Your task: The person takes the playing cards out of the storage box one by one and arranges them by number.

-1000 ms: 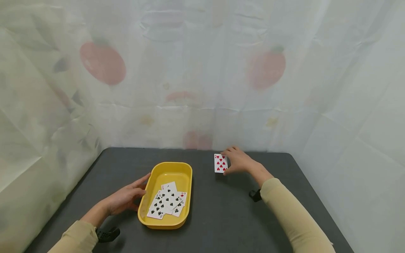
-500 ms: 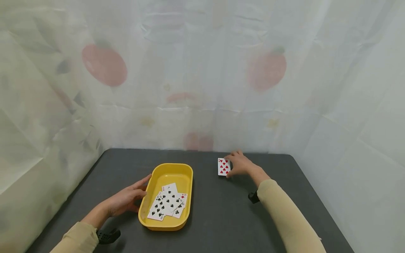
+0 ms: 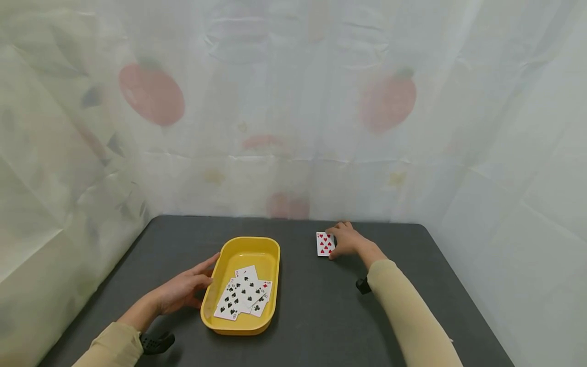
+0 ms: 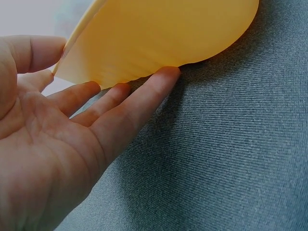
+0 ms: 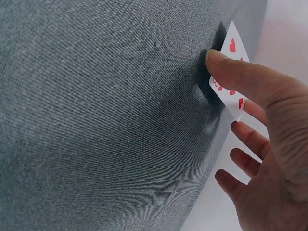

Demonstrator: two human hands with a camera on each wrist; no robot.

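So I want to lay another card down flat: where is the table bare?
Bare table lies between the yellow tray and the right forearm, in front of the heart card. Also behind the tray, along the curtain. Crowded: the tray's near half holds overlapping cards, and the left hand is against the tray's left side.

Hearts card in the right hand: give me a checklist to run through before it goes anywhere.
1. Grip on the hearts card: ok. The right hand pinches it, thumb on one face and a finger behind, as the right wrist view shows.
2. Card off the table: cannot tell; its lower edge is close to the cloth.
3. Yellow tray steadied: ok. The left hand rests straight fingers against its outer wall.
4. Room in the tray: ok. The far half is bare; the spread cards lie in the near half.
5. Path between card and tray: ok. Only dark cloth shows there.
6. Card's rank: cannot tell.
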